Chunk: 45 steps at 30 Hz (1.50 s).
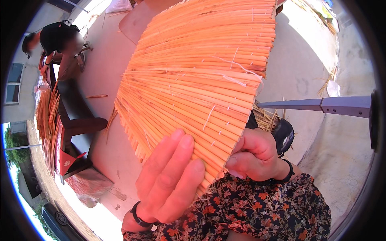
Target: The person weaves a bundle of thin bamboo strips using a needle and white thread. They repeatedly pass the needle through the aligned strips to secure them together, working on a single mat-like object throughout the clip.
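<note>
A mat of orange-tan reed stalks (189,86), stitched side by side with white thread, fills the middle of the view. It fans out toward the far left and narrows near me. Loose white thread (237,66) trails over its right part. My left hand (167,180) grips the near edge, with fingers flat on top and the thumb hidden underneath. At the lower right edge my right hand (257,154) is closed in a pinch. Its fingertips are partly behind the mat, and whatever they hold is hidden.
At the left, a person (60,38) bends by a dark table or bench (82,124) beside a heap of loose reeds (47,128). A grey metal bar (313,104) juts in from the right. Reed scraps (267,118) lie by a black shoe (283,134).
</note>
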Each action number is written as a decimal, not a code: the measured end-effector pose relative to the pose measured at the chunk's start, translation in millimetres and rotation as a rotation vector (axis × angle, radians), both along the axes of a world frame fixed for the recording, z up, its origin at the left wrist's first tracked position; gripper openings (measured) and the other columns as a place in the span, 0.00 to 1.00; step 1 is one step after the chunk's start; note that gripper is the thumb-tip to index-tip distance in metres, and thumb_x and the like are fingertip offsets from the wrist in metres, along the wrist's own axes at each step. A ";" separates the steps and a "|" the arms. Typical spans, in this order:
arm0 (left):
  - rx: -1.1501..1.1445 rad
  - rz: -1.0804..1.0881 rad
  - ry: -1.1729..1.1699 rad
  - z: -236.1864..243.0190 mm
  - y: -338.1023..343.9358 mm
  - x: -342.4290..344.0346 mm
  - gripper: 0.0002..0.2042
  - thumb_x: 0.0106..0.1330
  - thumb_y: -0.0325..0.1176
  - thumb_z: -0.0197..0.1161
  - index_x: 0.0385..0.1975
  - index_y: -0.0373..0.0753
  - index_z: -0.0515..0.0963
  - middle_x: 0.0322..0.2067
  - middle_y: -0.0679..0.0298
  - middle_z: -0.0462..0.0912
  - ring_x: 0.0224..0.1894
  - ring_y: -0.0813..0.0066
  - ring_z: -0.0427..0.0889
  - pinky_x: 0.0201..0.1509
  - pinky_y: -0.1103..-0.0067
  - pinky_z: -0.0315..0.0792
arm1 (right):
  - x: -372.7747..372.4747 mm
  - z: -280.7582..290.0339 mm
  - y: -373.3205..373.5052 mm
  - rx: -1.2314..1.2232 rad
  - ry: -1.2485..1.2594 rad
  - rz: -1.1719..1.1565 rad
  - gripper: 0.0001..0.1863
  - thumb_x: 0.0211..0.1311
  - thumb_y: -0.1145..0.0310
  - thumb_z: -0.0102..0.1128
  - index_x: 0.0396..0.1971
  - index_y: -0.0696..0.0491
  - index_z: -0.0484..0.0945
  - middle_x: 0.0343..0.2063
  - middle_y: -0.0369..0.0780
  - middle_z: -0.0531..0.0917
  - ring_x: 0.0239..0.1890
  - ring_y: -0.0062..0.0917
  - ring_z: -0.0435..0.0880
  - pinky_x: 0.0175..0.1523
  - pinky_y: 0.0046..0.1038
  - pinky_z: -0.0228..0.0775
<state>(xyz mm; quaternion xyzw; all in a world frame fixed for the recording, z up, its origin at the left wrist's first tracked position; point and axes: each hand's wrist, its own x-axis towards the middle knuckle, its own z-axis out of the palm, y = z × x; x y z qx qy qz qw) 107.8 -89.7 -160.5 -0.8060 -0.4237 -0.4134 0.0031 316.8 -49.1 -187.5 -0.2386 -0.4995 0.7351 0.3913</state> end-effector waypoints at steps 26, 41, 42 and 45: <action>-0.009 0.023 0.017 -3.0 6.0 5.0 0.14 0.63 0.28 0.69 0.47 0.30 0.78 0.46 0.40 0.85 0.48 0.42 0.87 0.50 0.58 0.84 | -4.1 -11.7 1.0 -0.214 0.202 -0.071 0.04 0.68 0.79 0.62 0.41 0.61 0.78 0.25 0.34 0.82 0.18 0.10 0.72 0.23 0.16 0.61; -0.037 0.019 -0.018 -0.3 6.3 10.1 0.16 0.59 0.26 0.70 0.49 0.41 0.81 0.49 0.43 0.84 0.49 0.45 0.87 0.50 0.60 0.84 | -9.7 -16.0 -1.5 -0.438 0.368 -0.038 0.02 0.69 0.79 0.61 0.36 0.60 0.76 0.24 0.36 0.78 0.18 0.11 0.69 0.22 0.17 0.57; -0.041 0.026 -0.017 1.6 5.7 10.4 0.17 0.59 0.26 0.70 0.49 0.41 0.81 0.49 0.43 0.84 0.48 0.45 0.87 0.50 0.60 0.84 | -7.8 -11.0 -1.4 -0.444 0.345 -0.028 0.02 0.69 0.79 0.60 0.37 0.60 0.76 0.24 0.36 0.78 0.18 0.11 0.69 0.22 0.17 0.57; -0.035 0.023 0.002 3.3 5.0 9.4 0.17 0.59 0.26 0.70 0.49 0.42 0.81 0.48 0.44 0.84 0.48 0.45 0.87 0.49 0.61 0.85 | -1.9 4.5 -2.1 -0.479 0.247 -0.008 0.02 0.70 0.78 0.59 0.38 0.60 0.75 0.25 0.35 0.77 0.19 0.11 0.68 0.22 0.17 0.57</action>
